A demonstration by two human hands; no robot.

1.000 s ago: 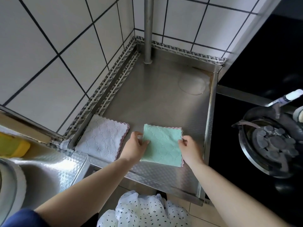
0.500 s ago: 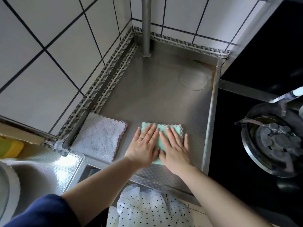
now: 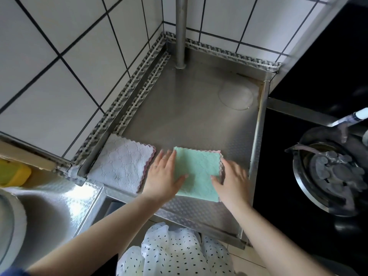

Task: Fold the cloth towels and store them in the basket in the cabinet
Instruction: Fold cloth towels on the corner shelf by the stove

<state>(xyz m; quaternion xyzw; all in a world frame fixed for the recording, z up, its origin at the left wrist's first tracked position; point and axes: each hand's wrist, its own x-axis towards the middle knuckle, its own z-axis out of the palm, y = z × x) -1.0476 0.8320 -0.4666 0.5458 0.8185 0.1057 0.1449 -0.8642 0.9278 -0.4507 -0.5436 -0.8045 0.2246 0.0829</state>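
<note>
Two hands lie flat on a small folded mint-green cloth towel (image 3: 197, 172) in the head view. The left hand (image 3: 164, 176) presses its left edge with straight fingers, and the right hand (image 3: 231, 180), a bit blurry, rests spread out on its right edge. The towel sits near the front of the shiny steel counter (image 3: 189, 116), just beside a folded white waffle cloth towel (image 3: 121, 166). This looks like the smoothing step. Next, the towels likely need picking up and carrying to the basket, which I cannot see here.

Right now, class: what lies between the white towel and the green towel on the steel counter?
In the head view, the left hand lies between the white towel and green towel, over bare counter.
</note>
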